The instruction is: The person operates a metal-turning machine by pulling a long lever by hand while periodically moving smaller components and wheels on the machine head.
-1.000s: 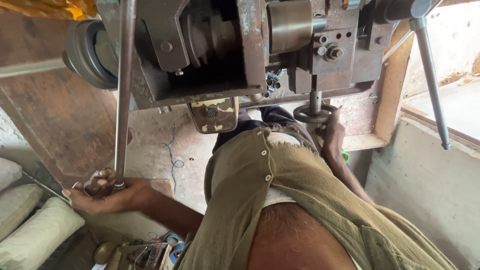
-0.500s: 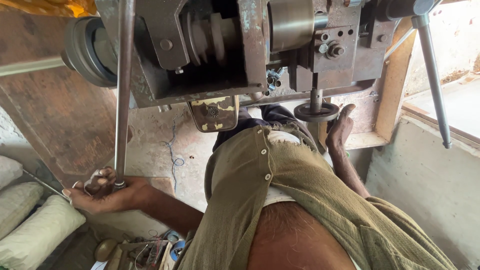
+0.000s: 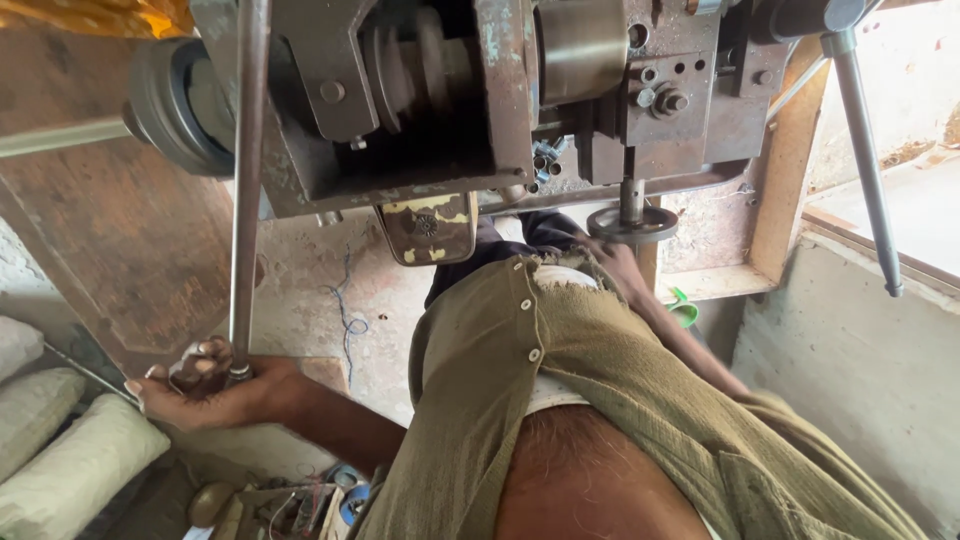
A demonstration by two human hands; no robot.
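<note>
Presently, at the far left, my left hand point(image 3: 205, 385) is curled around the lower end of a long steel lever rod point(image 3: 247, 190), fingers wrapped and pressed together about its tip, thumb lying alongside. I judge the rod stiff, heavy for its thickness and smooth enough to slip in a loose grip, so the low end, where I have it, gives the best leverage. It rises past the belt pulley point(image 3: 170, 105) to the rusted machine body point(image 3: 440, 90). Further right, my right hand point(image 3: 615, 265) sits just under the small round handwheel point(image 3: 632, 222); my shirt hides the fingers, so I cannot tell whether they grip it. The wheel looks rigid, best taken by its rim. A second lever point(image 3: 865, 160) hangs untouched at far right.
</note>
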